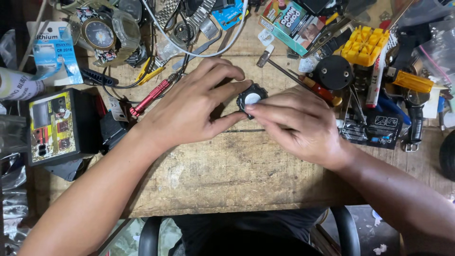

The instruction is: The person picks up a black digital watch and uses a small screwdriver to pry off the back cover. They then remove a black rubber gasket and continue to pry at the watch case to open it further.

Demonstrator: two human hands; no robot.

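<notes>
A small round black watch case (251,97) with a pale centre sits over the wooden bench (237,166). My left hand (194,104) pinches its left side between thumb and forefinger. From the right, my right hand (296,123) presses on it with thumb and fingertips. A thin dark tool (246,130) lies on the bench just below the case, partly hidden under my right hand.
A red screwdriver (151,97) and a black box tester (59,125) lie left. Watches (106,33) and a white cable (199,53) crowd the back. A yellow plastic block (365,45), an orange-handled screwdriver (320,90) and a round black part (334,72) sit to the right.
</notes>
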